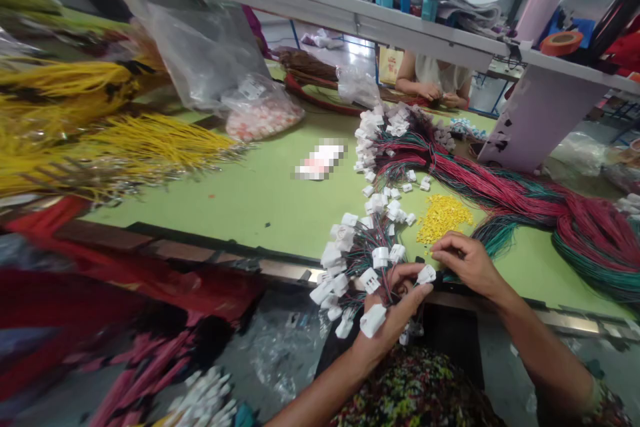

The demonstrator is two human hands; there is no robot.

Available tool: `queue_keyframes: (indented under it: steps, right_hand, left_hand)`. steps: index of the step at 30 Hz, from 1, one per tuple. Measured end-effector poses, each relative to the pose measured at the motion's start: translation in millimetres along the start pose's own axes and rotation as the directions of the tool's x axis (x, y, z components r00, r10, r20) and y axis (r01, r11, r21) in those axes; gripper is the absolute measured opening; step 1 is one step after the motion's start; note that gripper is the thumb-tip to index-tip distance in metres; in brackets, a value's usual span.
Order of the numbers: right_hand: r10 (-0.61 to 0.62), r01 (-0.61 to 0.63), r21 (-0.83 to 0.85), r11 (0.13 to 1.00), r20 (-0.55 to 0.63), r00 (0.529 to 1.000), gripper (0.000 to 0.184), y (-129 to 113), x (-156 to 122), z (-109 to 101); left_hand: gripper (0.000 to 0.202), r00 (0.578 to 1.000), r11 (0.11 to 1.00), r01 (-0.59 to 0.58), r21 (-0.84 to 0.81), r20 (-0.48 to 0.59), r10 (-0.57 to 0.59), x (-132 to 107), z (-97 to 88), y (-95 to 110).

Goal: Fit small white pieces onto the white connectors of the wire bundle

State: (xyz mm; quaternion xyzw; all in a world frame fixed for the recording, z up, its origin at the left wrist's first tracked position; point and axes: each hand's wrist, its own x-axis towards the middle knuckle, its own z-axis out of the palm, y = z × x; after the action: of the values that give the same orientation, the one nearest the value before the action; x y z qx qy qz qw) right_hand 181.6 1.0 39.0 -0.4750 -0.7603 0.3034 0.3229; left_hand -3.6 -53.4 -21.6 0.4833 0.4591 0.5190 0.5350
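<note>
My left hand (400, 300) is closed around a bunch of thin dark and red wires ending in white plastic connectors (333, 255). One white connector (427, 274) sticks up between its thumb and index finger. Just to the right, my right hand (463, 259) hovers over the table edge with thumb and fingertips pinched together. Whatever lies in that pinch is too small to make out. Beyond it, a heap of small yellow pieces (445, 217) is spread on the green tabletop (280, 200).
Red and green wire bundles (520, 190) stretch across the right side. Yellow wires (150, 140) cover the left. A plastic bag of pale pink pieces (265, 113) lies behind, below a white shelf (350, 13). Across the table sits another person (433, 83), hands together.
</note>
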Motion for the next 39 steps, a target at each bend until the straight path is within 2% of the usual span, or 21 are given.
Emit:
queue_keyframes:
  steps: [2, 4, 7, 11, 16, 19, 23, 28, 33, 36, 39]
  right_hand:
    - [-0.019, 0.017, 0.151, 0.988, 0.011, 1.0, 0.009, -19, -11, -4]
    - [-0.057, 0.055, 0.177, 0.983, 0.008, 0.998, 0.009, -33, -21, -5]
    - [-0.146, 0.148, 0.069, 0.987, -0.037, 0.989, 0.01, -43, -31, -5]
    - [-0.267, 0.261, -0.095, 0.961, -0.06, 0.962, 0.013, -42, -34, -3]
    - [-0.307, 0.298, -0.133, 0.945, -0.049, 0.951, 0.012, -40, -33, -1]
    - [-0.263, 0.26, -0.046, 0.964, -0.051, 0.964, 0.012, -38, -32, -1]
    - [-0.136, 0.14, 0.09, 0.986, -0.048, 0.99, 0.009, -36, -31, -1]
    - [-0.065, 0.07, 0.138, 0.988, -0.041, 0.997, 0.008, -39, -30, 0]
    - [0.017, -0.015, 0.208, 0.978, -0.007, 1.0, 0.004, -39, -27, -3]
    - [0.096, -0.106, 0.343, 0.933, 0.046, 0.994, 0.006, -31, -27, -2]
    - [0.162, -0.187, 0.517, 0.835, 0.094, 0.982, 0.014, -23, -28, 3]
  left_hand:
    - [0.029, 1.0, 0.999, -0.03, 0.01, -0.006, 0.03, 0, -1.0, 1]
    - [0.026, 0.998, 0.998, -0.06, 0.023, -0.031, 0.061, 0, -1.1, 2]
    - [0.024, 0.993, 0.994, -0.1, 0.042, -0.052, 0.102, -1, 0.2, 2]
    - [0.023, 0.986, 0.983, -0.145, 0.112, -0.071, 0.153, -3, 1.3, -1]
    - [0.023, 0.982, 0.975, -0.166, 0.151, -0.066, 0.177, -2, -1.3, 0]
    - [0.023, 0.98, 0.971, -0.187, 0.151, -0.039, 0.195, -2, -3.3, 2]
    - [0.023, 0.976, 0.968, -0.215, 0.127, -0.019, 0.219, -2, -3.5, 0]
    - [0.019, 0.967, 0.962, -0.253, 0.105, -0.013, 0.256, -2, -2.0, -2]
    - [0.02, 0.97, 0.965, -0.243, 0.1, 0.015, 0.243, -2, -2.2, -1]
    - [0.021, 0.974, 0.969, -0.226, 0.101, -0.009, 0.229, -3, -1.5, -3]
    - [0.022, 0.978, 0.974, -0.205, 0.101, -0.022, 0.208, -3, 0.0, -6]
